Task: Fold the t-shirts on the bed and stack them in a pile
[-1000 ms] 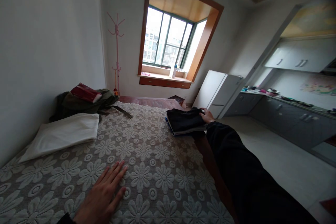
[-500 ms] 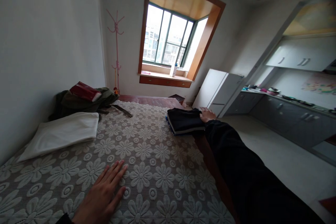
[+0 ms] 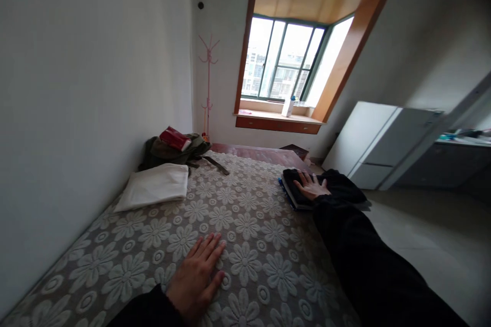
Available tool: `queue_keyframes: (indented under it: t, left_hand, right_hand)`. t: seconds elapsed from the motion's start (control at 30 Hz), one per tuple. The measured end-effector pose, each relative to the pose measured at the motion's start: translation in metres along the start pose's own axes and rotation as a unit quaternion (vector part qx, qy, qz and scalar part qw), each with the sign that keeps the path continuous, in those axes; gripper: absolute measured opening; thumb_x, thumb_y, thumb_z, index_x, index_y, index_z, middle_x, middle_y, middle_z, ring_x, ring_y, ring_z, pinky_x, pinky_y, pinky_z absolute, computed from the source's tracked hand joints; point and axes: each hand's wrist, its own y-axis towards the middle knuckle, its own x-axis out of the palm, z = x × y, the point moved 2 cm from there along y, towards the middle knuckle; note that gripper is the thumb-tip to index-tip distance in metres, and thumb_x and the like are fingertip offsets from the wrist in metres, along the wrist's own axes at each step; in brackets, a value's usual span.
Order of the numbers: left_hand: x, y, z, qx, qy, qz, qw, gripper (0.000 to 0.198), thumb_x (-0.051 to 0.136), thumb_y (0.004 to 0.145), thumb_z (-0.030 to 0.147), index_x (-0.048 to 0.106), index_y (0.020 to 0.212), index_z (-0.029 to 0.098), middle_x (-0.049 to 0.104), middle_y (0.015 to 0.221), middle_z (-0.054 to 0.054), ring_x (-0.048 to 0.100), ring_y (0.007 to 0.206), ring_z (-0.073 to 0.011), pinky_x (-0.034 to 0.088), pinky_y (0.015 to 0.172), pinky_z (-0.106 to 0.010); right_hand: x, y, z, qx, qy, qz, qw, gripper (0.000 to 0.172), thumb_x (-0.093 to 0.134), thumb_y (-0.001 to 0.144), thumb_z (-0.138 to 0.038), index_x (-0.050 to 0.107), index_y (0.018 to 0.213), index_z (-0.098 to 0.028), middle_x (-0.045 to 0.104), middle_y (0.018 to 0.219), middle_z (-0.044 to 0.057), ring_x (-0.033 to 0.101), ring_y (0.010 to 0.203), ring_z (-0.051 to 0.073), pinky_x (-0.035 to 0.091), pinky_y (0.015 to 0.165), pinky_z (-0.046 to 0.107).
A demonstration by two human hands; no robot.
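My left hand [image 3: 199, 278] lies palm down on the flowered cloth [image 3: 245, 260], fingers stretched out, holding nothing. Further off to the right, my right hand [image 3: 311, 186] rests flat with spread fingers on a dark folded garment [image 3: 343, 186]. One part of this garment spreads rightward past my wrist, over the edge of the flowered cloth. Beneath it, a grey layer and a bit of blue show at the left side of the pile. My right sleeve hides the near side of the pile.
Along the left wall lie a folded white cloth [image 3: 155, 186] and a dark green bag [image 3: 153, 150] with a red packet [image 3: 174, 138] on top. A pink coat stand [image 3: 208, 82] stands behind. At the right are a white fridge [image 3: 360, 138] and a kitchen counter [image 3: 466, 138].
My right hand has gone from the garment's right edge to flat on top of it. Part of the garment now spreads out rightward. The view has turned left; my left hand stays flat.
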Motion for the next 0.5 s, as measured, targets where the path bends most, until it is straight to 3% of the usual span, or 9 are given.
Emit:
queue_keyframes:
  t: [0.13, 0.23, 0.27, 0.33, 0.43, 0.5]
  left_hand:
    - [-0.006, 0.001, 0.004, -0.021, -0.047, -0.029, 0.998, 0.069, 0.058, 0.106, 0.040, 0.040, 0.170, 0.024, 0.032, 0.178, -0.007, 0.029, 0.167, -0.0302, 0.026, 0.141, -0.057]
    - [-0.006, 0.001, 0.003, -0.030, -0.090, -0.040, 0.995, 0.072, 0.059, 0.104, 0.040, 0.039, 0.171, 0.024, 0.029, 0.180, -0.006, 0.024, 0.169, -0.0294, 0.019, 0.143, -0.055]
    - [-0.005, 0.001, 0.002, -0.030, -0.103, -0.038, 0.993, 0.072, 0.059, 0.103, 0.040, 0.040, 0.171, 0.025, 0.028, 0.180, -0.005, 0.023, 0.170, -0.0290, 0.017, 0.143, -0.054]
    - [-0.002, 0.001, 0.001, -0.029, -0.126, -0.036, 0.991, 0.071, 0.059, 0.103, 0.042, 0.041, 0.170, 0.026, 0.028, 0.181, -0.004, 0.022, 0.170, -0.0290, 0.014, 0.144, -0.054]
    - [0.000, 0.001, -0.002, -0.030, -0.143, -0.039, 0.988, 0.071, 0.058, 0.102, 0.042, 0.044, 0.169, 0.023, 0.027, 0.181, -0.007, 0.021, 0.170, -0.0317, 0.013, 0.143, -0.058]
    - [-0.002, 0.001, -0.002, -0.018, -0.149, -0.029, 0.988, 0.072, 0.058, 0.101, 0.040, 0.042, 0.170, 0.023, 0.029, 0.181, -0.009, 0.023, 0.169, -0.0337, 0.013, 0.142, -0.061]
  right_hand:
    - [-0.024, 0.000, -0.015, 0.013, -0.003, 0.025, 1.000, 0.062, 0.059, 0.097, -0.047, 0.064, 0.153, -0.021, 0.047, 0.170, 0.020, 0.030, 0.162, 0.052, 0.007, 0.128, 0.084]
    - [-0.050, -0.004, -0.068, -0.011, 0.001, 0.049, 0.999, 0.039, 0.075, 0.087, -0.034, 0.079, 0.123, -0.020, 0.063, 0.152, 0.026, 0.036, 0.156, 0.058, 0.005, 0.126, 0.085]
    - [-0.053, -0.006, -0.097, -0.039, 0.009, 0.047, 0.998, 0.033, 0.078, 0.085, -0.031, 0.080, 0.116, -0.020, 0.066, 0.147, 0.026, 0.039, 0.155, 0.057, 0.009, 0.127, 0.083]
    - [-0.047, -0.016, -0.169, -0.115, 0.040, 0.020, 0.992, 0.027, 0.079, 0.085, -0.028, 0.079, 0.111, -0.021, 0.071, 0.140, 0.023, 0.050, 0.148, 0.052, 0.028, 0.127, 0.072]
    - [-0.007, -0.045, -0.295, -0.229, 0.106, -0.051, 0.966, 0.033, 0.075, 0.093, -0.036, 0.076, 0.124, -0.024, 0.078, 0.124, 0.012, 0.073, 0.118, 0.034, 0.053, 0.109, 0.046]
    - [0.026, -0.070, -0.370, -0.275, 0.138, -0.098, 0.947, 0.049, 0.082, 0.089, -0.043, 0.072, 0.132, -0.024, 0.081, 0.108, 0.006, 0.076, 0.104, 0.029, 0.056, 0.097, 0.038]
